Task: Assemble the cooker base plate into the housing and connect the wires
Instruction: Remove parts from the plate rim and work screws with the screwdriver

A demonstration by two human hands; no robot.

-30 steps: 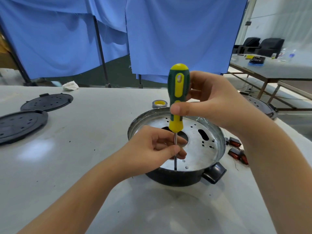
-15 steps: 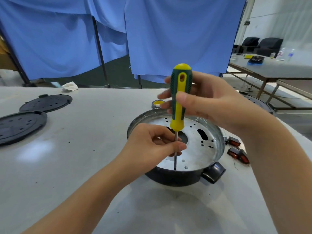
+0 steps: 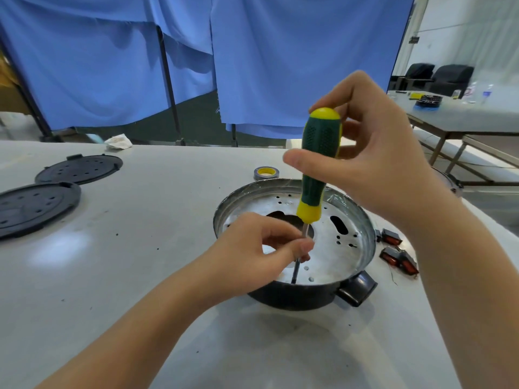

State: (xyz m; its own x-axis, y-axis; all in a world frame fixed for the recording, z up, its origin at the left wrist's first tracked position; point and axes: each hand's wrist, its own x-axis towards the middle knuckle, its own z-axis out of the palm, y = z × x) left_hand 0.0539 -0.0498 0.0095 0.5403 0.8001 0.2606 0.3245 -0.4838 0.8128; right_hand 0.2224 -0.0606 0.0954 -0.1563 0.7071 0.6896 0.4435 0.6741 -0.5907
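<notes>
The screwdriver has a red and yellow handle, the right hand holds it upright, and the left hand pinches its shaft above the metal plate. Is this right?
Not quite: the head view shows the screwdriver handle is green and yellow, not red. The rest holds: the right hand holds it upright, and the left hand pinches its shaft above the metal plate.

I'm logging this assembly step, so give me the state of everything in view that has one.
screwdriver: upright, tip down on the base plate
right hand: grips the screwdriver handle
left hand: pinches the screwdriver shaft
base plate: seated inside the housing
housing: standing on the table, open side up
tape roll: lying flat
two black round covers: lying flat, off the housing
</notes>
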